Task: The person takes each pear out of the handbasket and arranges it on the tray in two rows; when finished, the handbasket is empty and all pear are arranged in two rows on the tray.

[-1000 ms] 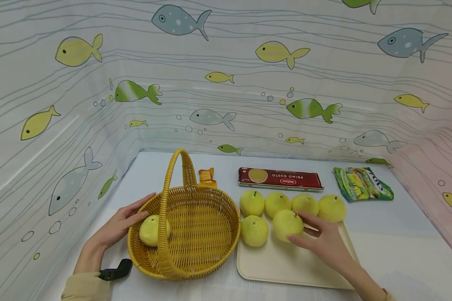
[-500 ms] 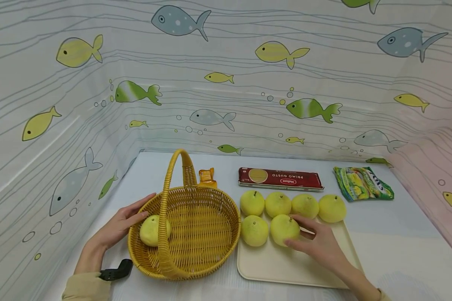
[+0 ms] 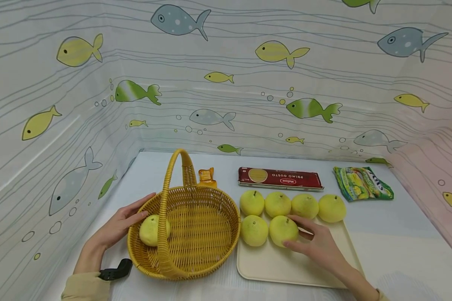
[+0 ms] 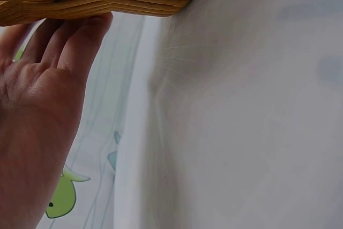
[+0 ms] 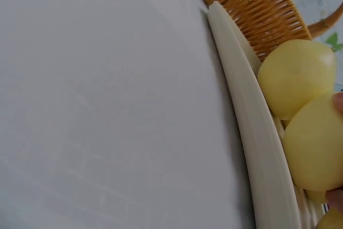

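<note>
A yellow wicker basket (image 3: 199, 234) with a tall arched handle stands at the left, one round yellow-green pear (image 3: 149, 231) inside by its left wall. My left hand (image 3: 120, 221) grips that side of the rim, thumb over the edge; in the left wrist view its fingers (image 4: 80, 46) reach up along the outer wall. On the cream tray (image 3: 286, 267), my right hand (image 3: 320, 242) holds a pear (image 3: 282, 232) between thumb and fingers, in the front row beside another pear (image 3: 254, 230). Several more pears (image 3: 278, 204) line the back of the tray.
Behind the tray lies a dark red biscuit packet (image 3: 280, 179), with a green and yellow sweets bag (image 3: 363, 184) to its right. A small orange packet (image 3: 207, 177) sits behind the basket. Fish-printed sheeting (image 3: 226, 96) walls in the table's back and sides.
My right hand has brought its pear slightly left and down, close beside the other front pear on the tray. My left hand and the basket have stayed put.
</note>
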A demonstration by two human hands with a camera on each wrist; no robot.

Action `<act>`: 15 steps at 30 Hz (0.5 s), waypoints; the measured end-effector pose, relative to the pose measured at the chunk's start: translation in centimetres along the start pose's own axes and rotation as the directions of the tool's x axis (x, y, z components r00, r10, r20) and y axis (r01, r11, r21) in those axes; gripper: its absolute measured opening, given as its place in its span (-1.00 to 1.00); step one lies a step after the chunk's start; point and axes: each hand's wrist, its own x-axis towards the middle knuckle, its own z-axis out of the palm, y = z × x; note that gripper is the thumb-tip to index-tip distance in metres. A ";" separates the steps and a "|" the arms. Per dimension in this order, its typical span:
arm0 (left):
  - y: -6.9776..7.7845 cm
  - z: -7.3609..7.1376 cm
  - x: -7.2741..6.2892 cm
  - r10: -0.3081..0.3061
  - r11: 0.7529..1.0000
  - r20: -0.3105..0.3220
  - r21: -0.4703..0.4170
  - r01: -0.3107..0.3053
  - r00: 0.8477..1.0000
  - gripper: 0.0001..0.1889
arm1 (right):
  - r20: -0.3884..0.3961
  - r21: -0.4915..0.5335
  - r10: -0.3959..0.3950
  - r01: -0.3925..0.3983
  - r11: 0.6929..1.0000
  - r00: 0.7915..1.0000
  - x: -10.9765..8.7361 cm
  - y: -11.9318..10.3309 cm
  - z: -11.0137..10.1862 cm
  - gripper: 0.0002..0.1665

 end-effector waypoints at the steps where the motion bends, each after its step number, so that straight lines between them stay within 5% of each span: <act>1: 0.0 0.0 0.0 -0.001 1.000 -0.001 0.003 0.001 1.000 -0.43 | 0.004 -0.005 -0.003 0.003 1.000 1.000 0.0 0.0 0.0 -0.22; 15: 0.1 0.1 0.0 -0.018 1.000 -0.015 0.015 0.018 1.000 -0.44 | 0.007 -0.026 -0.010 0.010 1.000 1.000 0.1 -0.3 0.4 -0.19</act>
